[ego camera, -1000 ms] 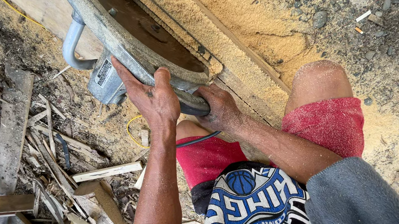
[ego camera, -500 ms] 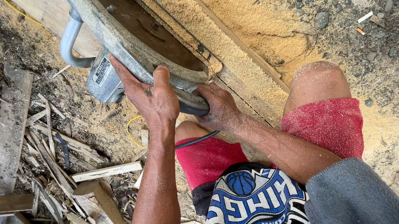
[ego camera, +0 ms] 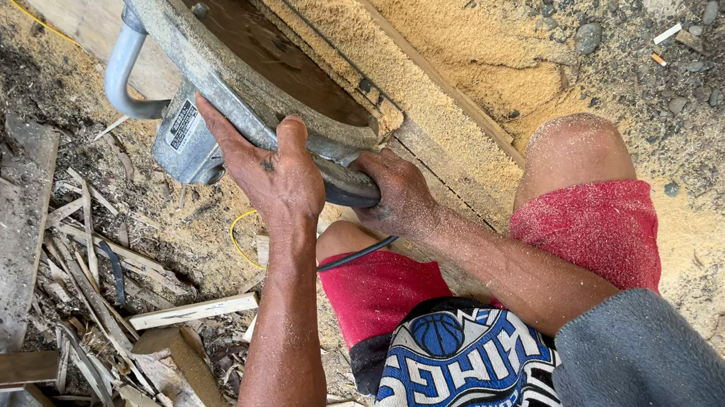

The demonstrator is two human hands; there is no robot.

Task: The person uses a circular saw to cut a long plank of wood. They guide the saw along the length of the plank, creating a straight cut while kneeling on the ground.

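Observation:
A large grey circular saw (ego camera: 240,57) with a round metal guard rests on a long wooden plank (ego camera: 426,114) covered in sawdust. My left hand (ego camera: 273,164) lies flat over the guard's rim, thumb hooked on its inner edge, next to the grey motor housing (ego camera: 185,140). My right hand (ego camera: 395,193) is wrapped around the saw's dark rear handle (ego camera: 345,187). A black cable (ego camera: 356,254) runs from the handle across my red shorts (ego camera: 583,230).
A heap of wood offcuts and splintered slats (ego camera: 41,336) lies on the left. Sawdust (ego camera: 472,38) is piled beside the plank. Gravel ground (ego camera: 697,30) spreads to the right. A yellow cord (ego camera: 241,238) loops on the dirt below the saw.
Both hands keep their hold on the saw. The saw has crept slightly along the plank; nothing else differs.

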